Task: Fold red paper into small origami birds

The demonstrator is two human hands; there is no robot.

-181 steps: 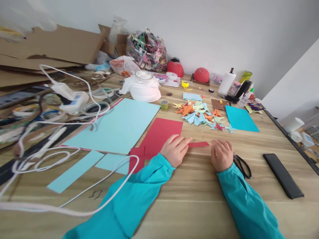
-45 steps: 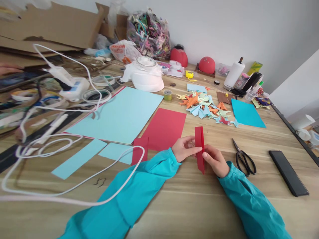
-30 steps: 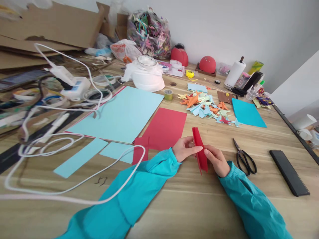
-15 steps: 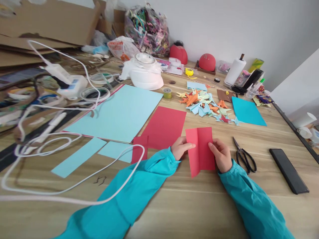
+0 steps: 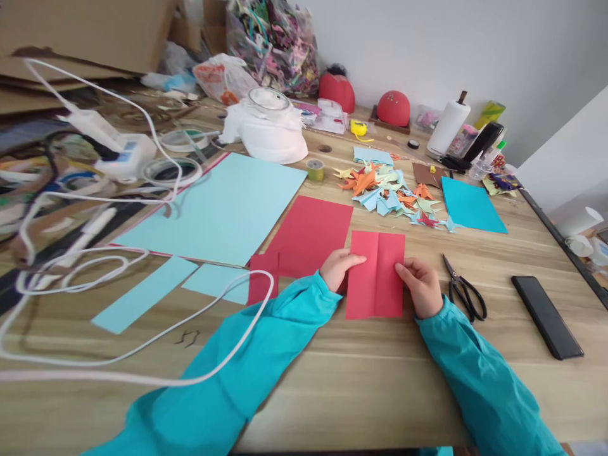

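Observation:
A square of red paper [image 5: 387,275] with a crease down its middle is spread nearly flat between my hands, just above or on the table. My left hand [image 5: 338,267] pinches its left edge, thumb on top. On the right edge, my right hand [image 5: 420,286] grips it between thumb and fingers. Beyond it lies a larger red sheet [image 5: 311,231], with a smaller red piece [image 5: 262,272] by its lower left corner. Black-handled scissors [image 5: 465,288] rest right of my right hand. A pile of folded paper cranes [image 5: 384,193] sits farther back.
Light blue sheets [image 5: 223,209] and strips [image 5: 145,294] lie left. A white cable [image 5: 156,380] loops across the left side, over my left sleeve in view. A black phone [image 5: 546,316] lies right; bright blue paper [image 5: 472,204] and a green spool [image 5: 315,170] are behind.
The red paper has opened from a slight fold along its crease to nearly flat. Both hands keep hold of its edges. The view has shifted slightly.

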